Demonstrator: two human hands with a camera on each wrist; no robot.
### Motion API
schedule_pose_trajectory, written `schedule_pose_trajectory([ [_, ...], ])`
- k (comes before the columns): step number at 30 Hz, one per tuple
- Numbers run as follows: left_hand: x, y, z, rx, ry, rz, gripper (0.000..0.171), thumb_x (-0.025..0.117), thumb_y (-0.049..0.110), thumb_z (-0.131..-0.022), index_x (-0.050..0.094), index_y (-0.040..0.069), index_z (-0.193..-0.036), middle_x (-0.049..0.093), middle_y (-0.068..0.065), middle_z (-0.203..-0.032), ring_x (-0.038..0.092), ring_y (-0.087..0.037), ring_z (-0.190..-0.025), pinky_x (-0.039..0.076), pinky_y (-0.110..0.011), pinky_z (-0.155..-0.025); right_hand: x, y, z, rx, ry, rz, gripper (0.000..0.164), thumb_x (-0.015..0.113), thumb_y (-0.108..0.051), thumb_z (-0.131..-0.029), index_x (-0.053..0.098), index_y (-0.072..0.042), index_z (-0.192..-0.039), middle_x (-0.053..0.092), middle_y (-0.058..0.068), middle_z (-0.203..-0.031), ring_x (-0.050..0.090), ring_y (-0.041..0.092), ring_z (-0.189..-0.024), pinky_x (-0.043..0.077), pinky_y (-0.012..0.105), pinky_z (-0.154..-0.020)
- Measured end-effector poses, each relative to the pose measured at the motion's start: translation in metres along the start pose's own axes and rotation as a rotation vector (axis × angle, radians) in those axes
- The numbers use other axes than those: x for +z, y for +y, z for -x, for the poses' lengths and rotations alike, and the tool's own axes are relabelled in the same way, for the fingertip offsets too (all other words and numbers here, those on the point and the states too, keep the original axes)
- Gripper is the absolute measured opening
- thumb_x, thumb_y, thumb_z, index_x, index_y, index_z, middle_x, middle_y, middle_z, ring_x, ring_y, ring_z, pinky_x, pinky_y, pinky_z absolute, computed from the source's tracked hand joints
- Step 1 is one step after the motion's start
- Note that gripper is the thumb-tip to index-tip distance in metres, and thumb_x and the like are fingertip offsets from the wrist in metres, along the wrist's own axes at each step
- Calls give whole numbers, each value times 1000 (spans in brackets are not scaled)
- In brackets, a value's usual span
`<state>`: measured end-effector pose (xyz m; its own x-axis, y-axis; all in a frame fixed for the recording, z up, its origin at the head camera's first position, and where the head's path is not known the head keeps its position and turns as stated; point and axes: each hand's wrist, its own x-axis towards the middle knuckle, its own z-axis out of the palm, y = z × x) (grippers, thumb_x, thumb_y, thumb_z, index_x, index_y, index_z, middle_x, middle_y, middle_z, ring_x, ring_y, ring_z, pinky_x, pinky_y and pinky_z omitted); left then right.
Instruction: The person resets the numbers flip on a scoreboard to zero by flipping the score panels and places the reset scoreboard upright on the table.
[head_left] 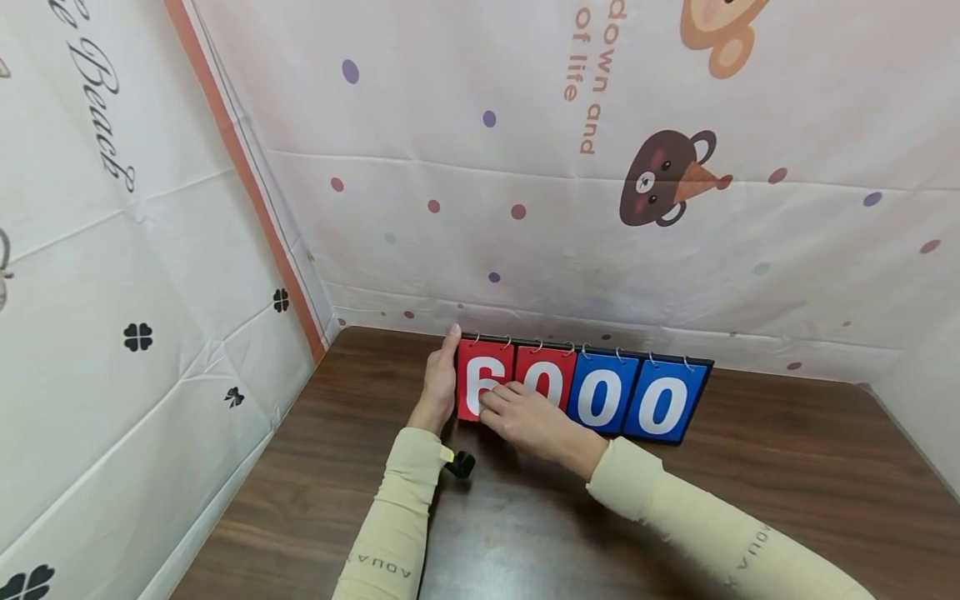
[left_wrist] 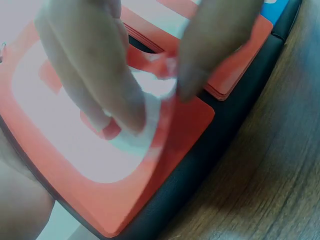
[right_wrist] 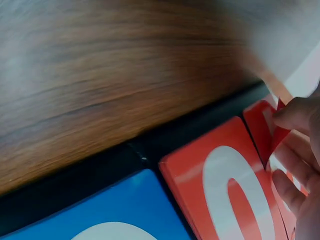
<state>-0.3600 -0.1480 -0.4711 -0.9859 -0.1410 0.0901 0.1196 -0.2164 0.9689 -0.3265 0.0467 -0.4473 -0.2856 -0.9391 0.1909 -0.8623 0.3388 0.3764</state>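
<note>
A tabletop flip scoreboard [head_left: 572, 385] leans at the back of the table, with two red cards on its left and two blue cards on its right, reading 6, 0, 0, 0. My left hand [head_left: 437, 382] grips its left edge, thumb along the side; the fingers behind are hidden. My right hand [head_left: 534, 423] reaches across the front and pinches the lower right edge of the leftmost red number card [left_wrist: 95, 200]. That edge bends up, with another red card [left_wrist: 187, 117] visible beneath. The neighbouring red 0 card [right_wrist: 230, 185] lies flat.
Metal rings [head_left: 570, 347] run along the scoreboard's top edge. The brown wooden table [head_left: 300, 500] extends in front and to both sides. A printed cloth [head_left: 420, 250] hangs right behind, another on the left. A small black device [head_left: 461, 464] sits at the left wrist.
</note>
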Motion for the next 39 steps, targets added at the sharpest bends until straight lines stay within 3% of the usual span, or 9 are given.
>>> schedule_pose_trajectory([
  [8, 0, 0, -2, 12, 1, -5, 56, 51, 57, -109, 74, 9, -90, 71, -4, -86, 65, -18, -84, 51, -32, -77, 12, 0, 2, -58, -8, 177, 44, 90, -25, -86, 70, -16, -125, 66, 6, -133, 59, 22, -122, 48, 39, -107],
  [16, 0, -1, 0, 14, 10, 2, 56, 51, 56, -108, 74, 9, -88, 71, -3, -84, 65, -17, -82, 51, -31, -76, 7, -5, 1, -29, 11, 117, 44, 91, -23, -85, 70, -15, -122, 67, 8, -132, 59, 24, -122, 49, 39, -107],
  [19, 0, -1, 0, 12, 11, 14, 56, 52, 55, -108, 75, 11, -83, 71, -3, -81, 65, -16, -77, 52, -30, -72, -3, -1, -6, 7, 88, 50, 41, 90, -19, -86, 70, -11, -120, 68, 10, -129, 62, 26, -119, 52, 40, -104],
  [24, 1, 0, 0, 2, 5, 28, 55, 54, 55, -108, 75, 12, -81, 72, -3, -80, 66, -15, -73, 54, -30, -68, -31, 23, -25, 74, 334, -21, 30, 88, -8, -86, 72, -5, -112, 69, 14, -121, 67, 28, -111, 56, 41, -97],
  [27, 1, 0, -1, -1, 3, 17, 55, 54, 55, -107, 76, 11, -86, 73, -2, -83, 67, -15, -77, 54, -30, -72, -44, 40, -36, 172, 390, -91, 25, 85, -6, -89, 73, -4, -110, 70, 14, -118, 67, 29, -109, 57, 41, -95],
  [29, 2, 0, -1, -2, 3, 11, 55, 53, 55, -107, 77, 9, -91, 73, -3, -86, 67, -15, -81, 54, -31, -75, -50, 51, -42, 297, 345, -191, 21, 82, -8, -92, 73, -4, -111, 70, 14, -117, 66, 28, -108, 57, 41, -95],
  [34, 0, -1, 0, -12, 1, -8, 58, 51, 57, -108, 76, 6, -98, 73, -4, -90, 66, -17, -86, 52, -33, -80, -48, 78, -54, 654, 102, -596, 21, 73, -19, -101, 73, -4, -116, 69, 11, -112, 64, 26, -101, 57, 42, -90],
  [37, -1, -2, 1, -18, 3, -10, 59, 51, 58, -108, 75, 5, -100, 72, -5, -92, 65, -18, -88, 51, -34, -82, -42, 93, -58, 757, -81, -810, 31, 68, -29, -104, 73, -4, -121, 71, 12, -109, 65, 26, -97, 56, 43, -88],
  [39, -1, -3, 1, -21, 5, -9, 59, 52, 58, -108, 75, 5, -101, 71, -5, -93, 65, -18, -89, 51, -35, -83, -39, 103, -59, 788, -224, -903, 47, 64, -40, -104, 70, -4, -132, 70, 13, -119, 64, 27, -105, 53, 45, -95],
])
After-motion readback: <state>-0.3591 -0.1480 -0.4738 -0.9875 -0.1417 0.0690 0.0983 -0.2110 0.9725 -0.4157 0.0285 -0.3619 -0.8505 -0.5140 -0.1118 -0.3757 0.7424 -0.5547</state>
